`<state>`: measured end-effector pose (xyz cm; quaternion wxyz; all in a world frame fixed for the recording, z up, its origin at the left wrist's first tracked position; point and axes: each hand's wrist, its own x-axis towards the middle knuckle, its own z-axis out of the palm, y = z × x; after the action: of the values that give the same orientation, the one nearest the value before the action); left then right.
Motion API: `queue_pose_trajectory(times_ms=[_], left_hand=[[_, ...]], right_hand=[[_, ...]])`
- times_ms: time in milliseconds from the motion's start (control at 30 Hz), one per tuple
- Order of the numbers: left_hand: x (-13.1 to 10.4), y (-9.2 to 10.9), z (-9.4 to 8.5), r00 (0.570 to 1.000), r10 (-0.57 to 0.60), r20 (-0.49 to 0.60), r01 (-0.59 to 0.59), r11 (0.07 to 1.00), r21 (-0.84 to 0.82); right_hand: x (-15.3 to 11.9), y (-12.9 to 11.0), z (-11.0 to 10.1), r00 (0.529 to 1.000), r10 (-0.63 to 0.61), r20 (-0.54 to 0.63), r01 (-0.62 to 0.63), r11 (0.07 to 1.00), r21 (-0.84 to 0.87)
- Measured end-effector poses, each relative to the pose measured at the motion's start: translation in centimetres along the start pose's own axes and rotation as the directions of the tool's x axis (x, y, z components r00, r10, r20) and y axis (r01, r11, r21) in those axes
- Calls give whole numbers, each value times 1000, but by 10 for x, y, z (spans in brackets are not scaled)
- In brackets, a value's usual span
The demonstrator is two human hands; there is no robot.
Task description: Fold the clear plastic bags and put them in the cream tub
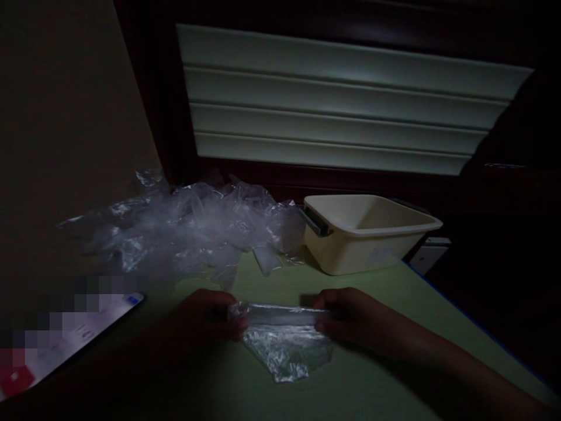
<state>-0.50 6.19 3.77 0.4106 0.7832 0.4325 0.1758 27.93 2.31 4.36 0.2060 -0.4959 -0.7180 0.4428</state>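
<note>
Between my two hands a clear plastic bag point(284, 336) is stretched sideways, its upper part in a flat folded band and its lower part hanging crumpled towards me. My left hand point(214, 316) pinches the band's left end. At the right end, my right hand point(346, 316) grips it between thumb and fingers. The bag is just over the green tabletop point(377, 380). Dim light hides some of the finger detail.
Behind my left hand lies a loose heap of clear plastic bags point(210, 222). A cream plastic basin point(363, 248) with dark handles stands at the back right. A lit phone or tablet point(87, 333), partly blurred, is at the left. Beyond the table's right edge is a white box point(429, 257).
</note>
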Motion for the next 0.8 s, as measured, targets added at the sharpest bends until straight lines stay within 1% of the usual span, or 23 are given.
queue_pose_trajectory(times_ms=[100, 200, 367, 500, 567, 700, 800], left_hand=[[-2, 4, -3, 1000, 22, 3, -22, 1000, 15], [-5, 6, -1, 998, 52, -31, -51, 998, 36], [-4, 2, 7, 992, 108, -67, -100, 988, 114], [-4, -2, 10, 984, 144, -101, -123, 974, 193], [-4, -5, 11, 981, 152, -118, -122, 967, 225], [-5, -8, 14, 975, 167, -143, -126, 958, 258], [-7, -6, 15, 966, 221, -136, -176, 943, 283]], right_hand=[[1, 1, 0, 1000, -15, 6, 15, 1000, -20], [2, 1, 0, 1000, -12, 15, 12, 1000, -17], [1, 2, 0, 999, -32, -7, 32, 999, -39], [0, 0, 0, 999, -39, 0, 39, 999, 29], [-1, 0, 2, 999, -46, -11, 47, 998, 30], [-1, 1, 6, 993, -88, -73, 79, 990, -119], [0, 1, 8, 985, -138, -99, 115, 971, -207]])
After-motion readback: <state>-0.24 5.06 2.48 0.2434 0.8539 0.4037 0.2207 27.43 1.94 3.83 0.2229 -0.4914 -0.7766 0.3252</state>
